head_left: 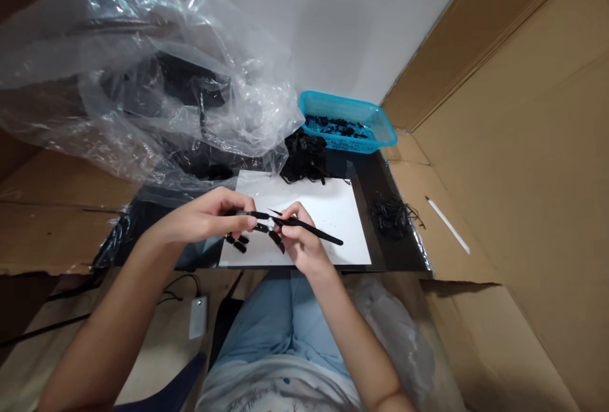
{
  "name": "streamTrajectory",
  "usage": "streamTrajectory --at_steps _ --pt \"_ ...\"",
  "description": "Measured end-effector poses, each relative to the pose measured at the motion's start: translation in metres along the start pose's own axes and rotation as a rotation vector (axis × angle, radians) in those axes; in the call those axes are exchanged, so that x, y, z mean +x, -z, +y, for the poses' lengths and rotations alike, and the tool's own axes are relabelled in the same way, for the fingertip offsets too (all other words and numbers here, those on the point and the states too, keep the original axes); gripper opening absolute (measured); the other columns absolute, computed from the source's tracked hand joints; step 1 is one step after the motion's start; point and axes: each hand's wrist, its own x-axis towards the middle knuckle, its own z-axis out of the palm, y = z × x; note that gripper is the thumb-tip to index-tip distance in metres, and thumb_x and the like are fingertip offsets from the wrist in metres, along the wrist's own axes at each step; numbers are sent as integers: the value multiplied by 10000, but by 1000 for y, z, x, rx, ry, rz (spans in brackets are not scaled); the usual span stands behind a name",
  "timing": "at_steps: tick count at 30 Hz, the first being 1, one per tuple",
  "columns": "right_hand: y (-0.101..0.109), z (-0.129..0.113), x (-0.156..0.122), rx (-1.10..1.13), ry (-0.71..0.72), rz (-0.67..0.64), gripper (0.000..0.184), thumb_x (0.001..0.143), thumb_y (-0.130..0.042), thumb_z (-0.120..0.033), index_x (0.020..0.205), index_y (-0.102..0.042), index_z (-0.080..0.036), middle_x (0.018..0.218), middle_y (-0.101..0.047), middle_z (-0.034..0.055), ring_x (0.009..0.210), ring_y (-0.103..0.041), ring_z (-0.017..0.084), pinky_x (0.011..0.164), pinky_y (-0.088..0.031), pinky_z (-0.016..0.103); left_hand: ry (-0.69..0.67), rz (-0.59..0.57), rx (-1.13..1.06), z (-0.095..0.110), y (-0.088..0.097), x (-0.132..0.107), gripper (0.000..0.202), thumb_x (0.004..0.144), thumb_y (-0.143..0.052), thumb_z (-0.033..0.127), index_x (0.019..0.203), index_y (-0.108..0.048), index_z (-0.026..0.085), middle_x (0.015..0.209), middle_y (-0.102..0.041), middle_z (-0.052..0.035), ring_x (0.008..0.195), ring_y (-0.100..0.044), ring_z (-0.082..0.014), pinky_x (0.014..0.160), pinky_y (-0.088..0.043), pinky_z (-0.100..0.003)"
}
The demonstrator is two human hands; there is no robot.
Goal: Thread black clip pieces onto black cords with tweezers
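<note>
My left hand (221,212) is closed, pinching a small black strip-like part (259,215) between thumb and fingers, above a white sheet (349,228). In my right hand (302,240) is a pair of black tweezers (323,234). Their pointed end lies at the black part, near the left fingertips; whether the tips touch it I cannot tell. Another dark piece (277,240) shows just below, between the two hands. Several short black pieces (236,244) are under my left hand.
A pile of black parts (304,158) sits behind the sheet. Beyond it stands a blue basket (387,136) with black bits inside. A tangle of black strips (392,215) and a white stick (448,225) lie to the right. Clear plastic (257,94) bulges at the left; cardboard walls (523,113) flank the table.
</note>
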Motion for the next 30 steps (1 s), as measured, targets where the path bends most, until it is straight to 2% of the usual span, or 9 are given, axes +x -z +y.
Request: streamTrajectory --at_steps 3,6,11,17,20,23,27,29,30 --pt "-5 5 -2 -19 86 105 232 577 -686 -223 735 -517 -195 605 -604 -46 578 -576 102 578 -448 197 16 25 -17 -6 0 -3 305 782 -672 383 617 -585 141 503 -520 6 462 -419 -84 432 -302 -178" --pt "-14 15 -2 16 138 212 249 561 -683 -219 740 -511 -203 667 -609 -44 688 -625 121 649 -476 215 25 35 -32 -11 -1 -3 297 786 -666 390 639 -593 143 516 -533 2 467 -429 -92 439 -321 -183" --pt "-29 39 5 174 180 295 275 615 -701 -310 776 -497 -217 731 -592 -35 721 -601 114 687 -488 226 2 25 -38 -10 0 -1 291 781 -671 362 621 -568 141 512 -522 14 477 -432 -86 446 -314 -173" --pt "-40 53 8 333 40 276 302 604 -704 -299 771 -466 -220 705 -589 -33 635 -553 96 595 -467 198 22 25 -38 -6 2 -1 288 786 -661 388 656 -608 136 554 -563 0 508 -461 -96 467 -338 -178" --pt "-38 51 3 363 8 275 327 585 -685 -275 803 -448 -221 609 -529 -61 510 -471 71 492 -383 169 21 69 -3 -6 3 -2 316 792 -647 395 624 -584 135 535 -532 9 501 -437 -91 467 -322 -180" --pt "-33 42 -3 268 99 324 288 618 -650 -258 817 -447 -217 559 -471 -81 460 -437 60 483 -356 174 27 128 46 -9 5 -2 325 792 -640 405 623 -591 132 516 -502 17 494 -414 -89 469 -295 -185" --pt "-24 23 -13 -20 272 348 202 677 -634 -223 812 -485 -200 682 -529 -58 517 -519 65 531 -384 198 28 184 36 -21 1 -6 330 815 -627 417 648 -602 133 532 -497 14 522 -422 -95 493 -296 -190" --pt "-20 11 -17 -181 345 295 152 723 -623 -203 830 -514 -197 739 -551 -51 549 -551 69 573 -408 212 43 176 -44 -28 -5 -10 339 834 -607 466 741 -618 140 570 -506 12 536 -428 -103 489 -294 -191" --pt "-18 6 -19 -266 376 257 135 745 -619 -197 845 -528 -198 739 -556 -50 560 -561 77 589 -416 221 56 151 -89 -32 -9 -11 360 842 -590 504 851 -636 147 604 -523 8 537 -430 -108 478 -290 -191"
